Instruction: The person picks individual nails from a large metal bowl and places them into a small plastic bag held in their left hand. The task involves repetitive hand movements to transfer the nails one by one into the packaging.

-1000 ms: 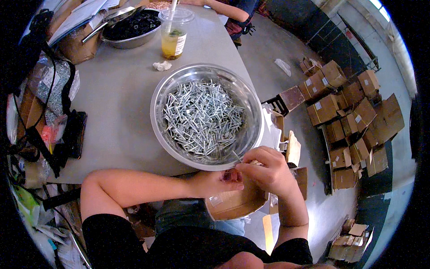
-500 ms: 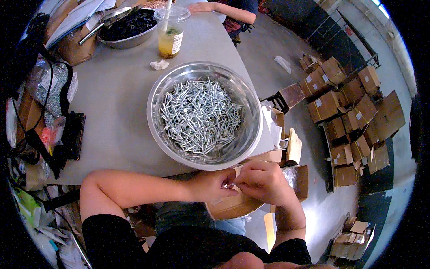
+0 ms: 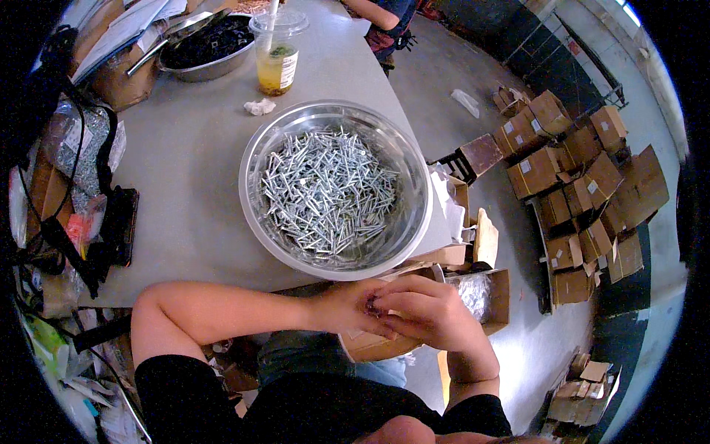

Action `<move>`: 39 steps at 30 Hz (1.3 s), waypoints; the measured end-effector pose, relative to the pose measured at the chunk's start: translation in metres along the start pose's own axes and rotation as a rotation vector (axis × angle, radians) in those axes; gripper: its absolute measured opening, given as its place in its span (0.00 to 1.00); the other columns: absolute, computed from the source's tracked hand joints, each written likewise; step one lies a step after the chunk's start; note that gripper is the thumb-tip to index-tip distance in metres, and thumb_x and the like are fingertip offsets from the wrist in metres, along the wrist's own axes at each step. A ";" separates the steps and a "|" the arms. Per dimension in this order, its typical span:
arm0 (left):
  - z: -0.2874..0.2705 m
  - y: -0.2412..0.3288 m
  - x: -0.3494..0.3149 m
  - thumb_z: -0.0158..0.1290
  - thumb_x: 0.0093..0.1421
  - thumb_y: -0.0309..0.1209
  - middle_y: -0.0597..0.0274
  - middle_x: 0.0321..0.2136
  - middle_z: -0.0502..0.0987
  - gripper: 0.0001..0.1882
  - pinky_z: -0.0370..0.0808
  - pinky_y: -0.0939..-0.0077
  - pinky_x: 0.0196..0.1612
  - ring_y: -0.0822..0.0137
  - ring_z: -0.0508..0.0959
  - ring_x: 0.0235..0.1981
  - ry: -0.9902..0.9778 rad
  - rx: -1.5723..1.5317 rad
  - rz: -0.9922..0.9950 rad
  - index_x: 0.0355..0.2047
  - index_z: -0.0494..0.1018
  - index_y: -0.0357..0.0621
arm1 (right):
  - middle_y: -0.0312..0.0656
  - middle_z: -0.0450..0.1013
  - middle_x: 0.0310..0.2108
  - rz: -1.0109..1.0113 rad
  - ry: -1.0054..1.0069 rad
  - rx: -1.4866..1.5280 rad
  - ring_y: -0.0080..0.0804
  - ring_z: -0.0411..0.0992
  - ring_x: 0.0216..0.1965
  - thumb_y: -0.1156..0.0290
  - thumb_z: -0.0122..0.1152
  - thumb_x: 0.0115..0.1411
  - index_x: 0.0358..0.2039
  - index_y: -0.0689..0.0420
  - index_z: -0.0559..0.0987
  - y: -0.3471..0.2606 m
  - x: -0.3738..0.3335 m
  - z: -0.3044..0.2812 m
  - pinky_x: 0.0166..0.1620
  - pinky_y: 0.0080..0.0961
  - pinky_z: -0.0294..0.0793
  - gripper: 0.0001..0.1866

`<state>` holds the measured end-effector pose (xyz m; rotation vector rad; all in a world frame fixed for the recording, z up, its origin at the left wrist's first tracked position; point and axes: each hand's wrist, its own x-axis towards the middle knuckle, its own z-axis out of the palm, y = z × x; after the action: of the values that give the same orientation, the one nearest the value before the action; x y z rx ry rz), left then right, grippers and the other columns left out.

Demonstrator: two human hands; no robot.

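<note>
A large steel bowl [image 3: 255, 229] filled with silver screws [image 3: 329, 192] stands at the table's front edge. Just below its near rim my two hands meet. My left hand [image 3: 342, 307] is curled closed, with something small and dark in the hollow of its fingers. The fingers of my right hand [image 3: 425, 309] are bent together and reach into that hollow, touching the left fingers. What lies between them is too small and covered to name. Beneath both hands is an open cardboard box [image 3: 384, 348], partly hidden by them.
On the grey table [image 3: 177, 185] stand a drink cup [image 3: 277, 66] with a straw, a crumpled tissue [image 3: 259, 107] and a bowl of black pieces [image 3: 214, 70]. Bagged hardware [image 3: 78, 144] and cables crowd the left. Stacked cartons [image 3: 577, 177] fill the right. Another person's arm [image 3: 373, 13] shows at the far edge.
My right hand has shifted left and its fingers now reach into my left hand. My left arm stays nearly still. At the far edge, the other person's hand has left the tabletop view.
</note>
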<state>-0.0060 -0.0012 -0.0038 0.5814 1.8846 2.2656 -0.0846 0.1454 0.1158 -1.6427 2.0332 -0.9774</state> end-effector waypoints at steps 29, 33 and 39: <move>0.006 0.007 -0.003 0.50 0.62 0.29 0.59 0.27 0.71 0.07 0.70 0.72 0.34 0.68 0.72 0.30 0.191 0.219 -0.117 0.33 0.68 0.38 | 0.45 0.68 0.24 0.304 0.184 0.270 0.42 0.68 0.27 0.77 0.61 0.49 0.24 0.61 0.72 0.065 -0.077 0.038 0.32 0.31 0.69 0.06; 0.005 0.005 -0.005 0.50 0.63 0.28 0.65 0.30 0.69 0.06 0.70 0.79 0.36 0.74 0.69 0.31 0.193 0.242 -0.146 0.38 0.67 0.40 | 0.45 0.69 0.21 0.694 0.458 -0.067 0.41 0.69 0.25 0.74 0.62 0.50 0.22 0.60 0.72 0.089 -0.123 0.011 0.31 0.33 0.71 0.07; 0.005 0.005 -0.003 0.51 0.61 0.29 0.61 0.33 0.72 0.09 0.72 0.72 0.37 0.69 0.74 0.33 0.252 0.256 -0.154 0.40 0.67 0.38 | 0.46 0.73 0.27 0.835 0.485 -0.359 0.39 0.74 0.27 0.78 0.63 0.49 0.28 0.60 0.74 0.103 -0.133 0.021 0.32 0.32 0.74 0.06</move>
<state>-0.0002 0.0016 0.0014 0.1738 2.2709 2.0989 -0.1082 0.2747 0.0093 -0.5199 2.9565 -0.7479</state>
